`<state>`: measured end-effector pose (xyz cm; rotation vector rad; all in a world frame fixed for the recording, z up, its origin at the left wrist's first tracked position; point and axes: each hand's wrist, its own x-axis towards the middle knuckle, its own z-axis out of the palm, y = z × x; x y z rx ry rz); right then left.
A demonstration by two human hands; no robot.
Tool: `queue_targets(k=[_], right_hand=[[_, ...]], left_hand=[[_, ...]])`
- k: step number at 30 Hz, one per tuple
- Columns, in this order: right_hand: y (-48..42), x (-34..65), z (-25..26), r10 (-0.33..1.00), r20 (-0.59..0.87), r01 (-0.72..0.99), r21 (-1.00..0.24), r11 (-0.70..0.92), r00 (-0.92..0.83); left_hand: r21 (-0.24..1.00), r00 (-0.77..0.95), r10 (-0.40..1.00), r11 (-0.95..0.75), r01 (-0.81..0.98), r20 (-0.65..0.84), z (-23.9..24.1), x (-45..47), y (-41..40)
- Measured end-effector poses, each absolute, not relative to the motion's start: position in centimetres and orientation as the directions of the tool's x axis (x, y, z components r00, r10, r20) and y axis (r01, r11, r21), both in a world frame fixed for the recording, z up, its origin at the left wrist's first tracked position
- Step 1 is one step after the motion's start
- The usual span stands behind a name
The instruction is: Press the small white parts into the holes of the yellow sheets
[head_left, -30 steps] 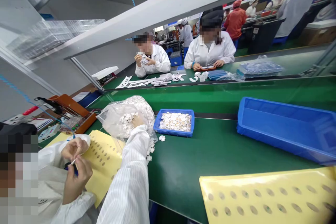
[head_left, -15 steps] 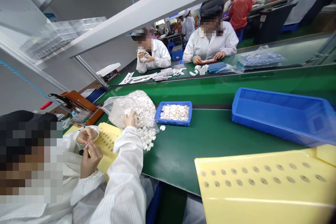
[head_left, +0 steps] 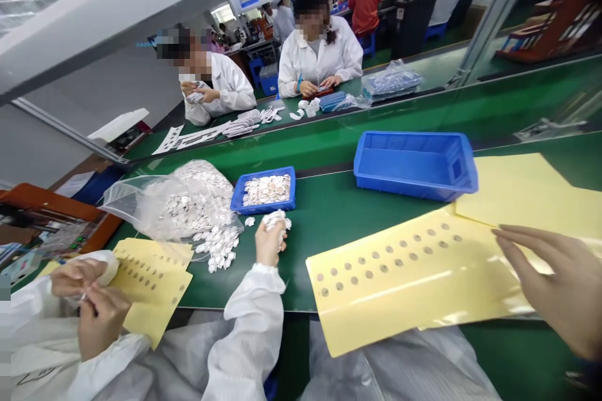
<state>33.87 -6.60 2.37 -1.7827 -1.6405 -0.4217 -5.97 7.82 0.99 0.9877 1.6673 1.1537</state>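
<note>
My left hand (head_left: 269,245) is closed around a bunch of small white round pieces (head_left: 278,219), above the green table just in front of a small blue tray (head_left: 237,202). The tray holds many similar discs (head_left: 266,190). A clear plastic bag (head_left: 136,197) of the same pieces lies to the left, some spilled out in a loose pile (head_left: 221,249). My right hand (head_left: 550,276) is at the right, fingers stretched out over a yellow sheet (head_left: 404,288); I cannot tell whether the fingertips touch it. Two rows of grey round spots run along this sheet.
A large blue bin (head_left: 414,163) stands behind the yellow sheet. At my left a co-worker's hands (head_left: 94,301) pinch something small beside another spotted yellow sheet (head_left: 155,319). Two people sit across the bench, beyond a metal frame bar (head_left: 117,19).
My left hand has come out of the plastic bag and moved right, carrying white pieces. My right hand has entered at the right. The view has swung right.
</note>
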Motion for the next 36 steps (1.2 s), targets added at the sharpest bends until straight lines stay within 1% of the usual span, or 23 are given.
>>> queue_targets(k=[1, 2, 3, 4, 5, 6, 7, 8, 10, 12, 15, 18, 20, 21, 23, 24, 26, 31, 33, 36], right_hand=[[-6.4, 33.8, 2.2, 0.755, 0.64, 0.969, -0.245, 0.028, 0.139], [-6.3, 33.6, 2.1, 0.762, 0.635, 0.97, -0.24, 0.042, 0.124], [-6.3, 33.4, 2.2, 0.771, 0.627, 0.969, -0.242, 0.053, 0.115], [-6.4, 33.1, 2.3, 0.78, 0.615, 0.966, -0.254, 0.058, 0.115], [-6.5, 32.8, 2.4, 0.79, 0.602, 0.961, -0.269, 0.065, 0.115], [-6.4, 32.4, 2.5, 0.8, 0.59, 0.954, -0.289, 0.078, 0.113], [-6.3, 32.0, 2.7, 0.81, 0.576, 0.944, -0.314, 0.097, 0.109], [-6.1, 31.5, 2.8, 0.823, 0.56, 0.932, -0.342, 0.122, 0.097], [-5.5, 30.3, 3.1, 0.855, 0.516, 0.899, -0.395, 0.189, 0.047], [-4.6, 29.0, 3.2, 0.889, 0.456, 0.861, -0.435, 0.263, -0.042], [-3.4, 27.2, 3.2, 0.924, 0.332, 0.82, -0.464, 0.336, -0.19], [-2.5, 26.0, 2.9, 0.951, 0.187, 0.823, -0.477, 0.307, -0.246], [-2.1, 25.4, 2.7, 0.969, 0.09, 0.835, -0.493, 0.244, -0.23], [-1.9, 25.2, 2.6, 0.974, 0.044, 0.835, -0.507, 0.213, -0.222], [-1.7, 24.7, 2.3, 0.974, -0.026, 0.822, -0.543, 0.174, -0.223], [-1.6, 24.4, 2.2, 0.973, -0.044, 0.813, -0.559, 0.162, -0.225], [-1.4, 24.0, 1.7, 0.977, -0.047, 0.804, -0.578, 0.143, -0.207], [-0.9, 23.2, 0.3, 0.993, -0.02, 0.791, -0.606, 0.084, -0.12], [-0.7, 23.1, 0.0, 0.994, -0.021, 0.769, -0.636, 0.068, -0.105], [-0.5, 23.0, -0.2, 0.996, -0.036, 0.723, -0.69, 0.036, -0.083]], left_hand=[[0.926, -0.277, 0.952, 0.216, 0.309, -0.13, 0.3, -4.9, 7.9], [0.856, -0.222, 0.975, 0.144, 0.496, -0.036, -0.2, -4.0, 8.0], [0.751, -0.15, 0.987, 0.058, 0.658, 0.056, -0.6, -3.3, 8.2], [0.633, -0.07, 0.989, -0.027, 0.774, 0.127, -0.9, -2.9, 8.3], [0.53, 0.005, 0.985, -0.096, 0.842, 0.172, -1.1, -2.6, 8.4], [0.462, 0.063, 0.979, -0.148, 0.874, 0.194, -1.2, -2.5, 8.5], [0.43, 0.112, 0.974, -0.189, 0.883, 0.2, -1.3, -2.6, 8.6], [0.424, 0.151, 0.968, -0.224, 0.878, 0.2, -1.4, -2.8, 8.7], [0.446, 0.196, 0.958, -0.271, 0.853, 0.208, -1.5, -3.5, 8.8], [0.464, 0.211, 0.95, -0.298, 0.834, 0.231, -1.6, -4.4, 8.7], [0.44, 0.217, 0.932, -0.331, 0.835, 0.29, -1.2, -5.7, 7.9], [0.388, 0.237, 0.893, -0.387, 0.836, 0.382, -0.2, -5.8, 6.7], [0.358, 0.314, 0.86, -0.464, 0.81, 0.403, 0.5, -4.8, 5.9], [0.343, 0.382, 0.843, -0.511, 0.788, 0.379, 0.8, -4.1, 5.7], [0.307, 0.522, 0.807, -0.589, 0.747, 0.277, 1.0, -2.5, 5.6], [0.284, 0.573, 0.789, -0.614, 0.736, 0.221, 0.9, -1.7, 5.7], [0.235, 0.612, 0.776, -0.63, 0.741, 0.152, 0.4, -0.4, 6.0], [0.138, 0.619, 0.77, -0.638, 0.758, 0.159, -0.8, 0.4, 6.5], [0.143, 0.618, 0.765, -0.642, 0.753, 0.18, -0.8, 0.3, 6.5], [0.241, 0.596, 0.774, -0.633, 0.736, 0.214, -0.5, 0.3, 6.7]])
